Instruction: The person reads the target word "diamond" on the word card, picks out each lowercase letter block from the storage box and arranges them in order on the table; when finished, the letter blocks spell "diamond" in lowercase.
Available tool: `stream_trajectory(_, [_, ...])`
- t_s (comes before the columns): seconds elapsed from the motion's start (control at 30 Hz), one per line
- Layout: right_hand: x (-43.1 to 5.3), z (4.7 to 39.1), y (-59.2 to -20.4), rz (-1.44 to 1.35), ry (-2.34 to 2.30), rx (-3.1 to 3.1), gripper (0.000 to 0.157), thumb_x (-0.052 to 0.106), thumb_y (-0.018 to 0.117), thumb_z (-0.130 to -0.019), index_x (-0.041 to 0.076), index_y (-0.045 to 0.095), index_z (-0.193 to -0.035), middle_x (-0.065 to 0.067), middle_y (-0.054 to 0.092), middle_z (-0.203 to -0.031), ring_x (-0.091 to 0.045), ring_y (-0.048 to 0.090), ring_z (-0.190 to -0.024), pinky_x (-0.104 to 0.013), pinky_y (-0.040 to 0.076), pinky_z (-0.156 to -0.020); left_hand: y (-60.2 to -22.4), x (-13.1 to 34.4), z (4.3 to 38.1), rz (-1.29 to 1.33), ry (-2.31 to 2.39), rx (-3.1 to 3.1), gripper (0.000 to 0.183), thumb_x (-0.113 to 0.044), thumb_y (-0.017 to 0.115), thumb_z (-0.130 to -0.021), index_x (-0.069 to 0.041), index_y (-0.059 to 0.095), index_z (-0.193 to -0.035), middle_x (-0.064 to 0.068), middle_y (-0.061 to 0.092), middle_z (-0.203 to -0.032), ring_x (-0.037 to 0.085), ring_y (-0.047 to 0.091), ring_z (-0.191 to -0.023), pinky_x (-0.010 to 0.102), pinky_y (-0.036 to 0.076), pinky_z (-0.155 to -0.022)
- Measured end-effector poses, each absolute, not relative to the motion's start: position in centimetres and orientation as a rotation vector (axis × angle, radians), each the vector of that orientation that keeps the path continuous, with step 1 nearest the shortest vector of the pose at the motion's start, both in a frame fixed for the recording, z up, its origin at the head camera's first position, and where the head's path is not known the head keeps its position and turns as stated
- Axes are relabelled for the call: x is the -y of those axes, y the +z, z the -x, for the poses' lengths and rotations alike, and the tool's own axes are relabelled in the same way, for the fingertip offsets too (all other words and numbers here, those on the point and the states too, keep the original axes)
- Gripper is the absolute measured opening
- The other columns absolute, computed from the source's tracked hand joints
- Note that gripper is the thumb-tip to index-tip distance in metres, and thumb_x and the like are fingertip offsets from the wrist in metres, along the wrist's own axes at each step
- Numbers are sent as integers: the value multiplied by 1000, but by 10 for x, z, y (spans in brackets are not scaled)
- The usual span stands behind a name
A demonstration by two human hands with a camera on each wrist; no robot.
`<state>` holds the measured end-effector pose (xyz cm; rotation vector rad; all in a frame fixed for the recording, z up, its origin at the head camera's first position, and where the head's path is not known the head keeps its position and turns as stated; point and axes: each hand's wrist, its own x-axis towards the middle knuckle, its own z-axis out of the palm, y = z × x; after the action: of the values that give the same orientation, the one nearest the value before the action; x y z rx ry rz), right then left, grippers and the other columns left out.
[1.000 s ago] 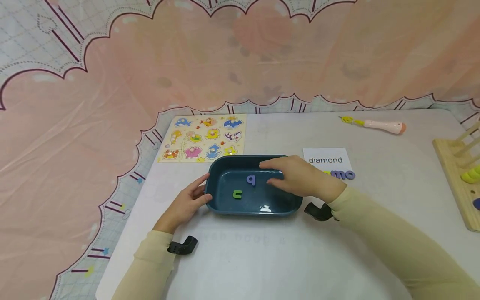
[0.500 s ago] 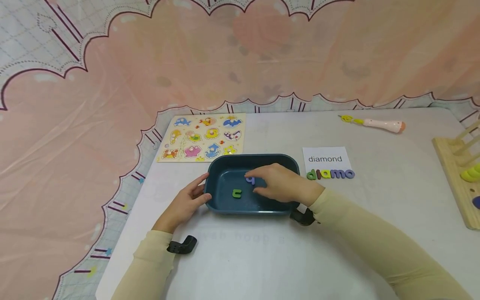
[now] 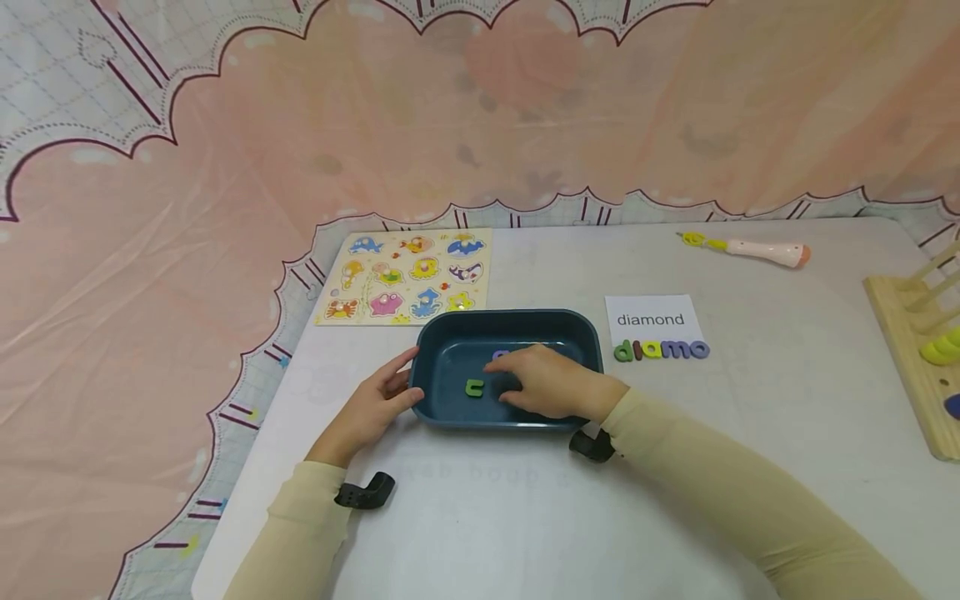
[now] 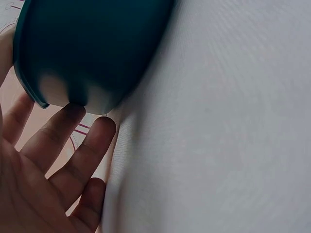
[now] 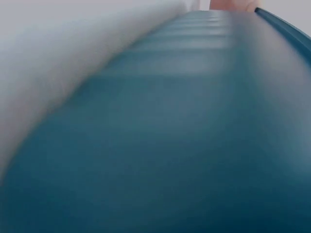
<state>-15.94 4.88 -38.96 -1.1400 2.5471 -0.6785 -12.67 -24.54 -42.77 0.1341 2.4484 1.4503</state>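
Observation:
My left hand (image 3: 366, 417) grips the left end of a dark teal tray (image 3: 450, 329), thumb at the rim. In the left wrist view, its fingers (image 4: 80, 165) lie against the tray's outer wall. Over the tray, my right hand (image 3: 551, 382) has thumb and index finger apart with nothing visible between them. Just left of its fingertips lies a green letter n (image 3: 474, 388). A purple letter (image 3: 500, 355) behind the index finger is mostly covered. The right wrist view is filled by the tray's outer wall (image 5: 160, 126); the right fingers are out of sight there.
A card reading "diamond" (image 3: 651, 318) lies right of the tray, with letters spelling "diamo" (image 3: 662, 350) along its lower edge. Behind the tray is a sea-animal puzzle board (image 3: 405, 279). A pink-handled pen-like tool (image 3: 765, 252) and a wooden peg stand (image 3: 911, 367) lie to the right.
My right hand has moved left and slightly nearer across the tray, uncovering the row of letters by the card and covering most of the purple letter. My left hand has stayed put.

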Motion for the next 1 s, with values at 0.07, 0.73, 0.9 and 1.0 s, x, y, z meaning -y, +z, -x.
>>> stream_trajectory(0.07, [-47, 159, -392, 1138, -681, -2542, 43, 16, 70, -95, 4, 61, -135, -12, 62, -135, -26, 55, -128, -42, 44, -106, -428, 245, 127, -131, 1450, -2447, 71, -27, 66, -99, -17, 31, -159, 22, 50, -146, 38, 49, -133, 56, 38, -107])
stream_trajectory(0.73, [-24, 165, -404, 1108, -661, -2521, 39, 15, 71, -94, 5, 64, -131, -8, 67, -126, -22, 62, -116, -37, 49, -100, -427, 245, 127, -117, 1438, -2451, 71, -28, 66, -99, -16, 30, -159, 23, 48, -147, 38, 47, -134, 56, 38, -107])
stream_trajectory(0.9, [-20, 165, -406, 1117, -638, -2508, 39, 15, 71, -94, 5, 64, -132, -8, 66, -129, -22, 60, -118, -37, 47, -102, -427, 244, 127, -119, 1445, -2446, 71, -29, 66, -99, -16, 30, -159, 23, 48, -147, 39, 47, -135, 56, 38, -107])
stream_trajectory(1.0, [-19, 165, -408, 1120, -633, -2504, 39, 14, 71, -94, 5, 64, -131, -8, 66, -129, -21, 60, -119, -37, 47, -103, -427, 244, 127, -119, 1447, -2446, 71, -29, 66, -99, -16, 30, -159, 23, 48, -147, 39, 47, -134, 55, 38, -107])
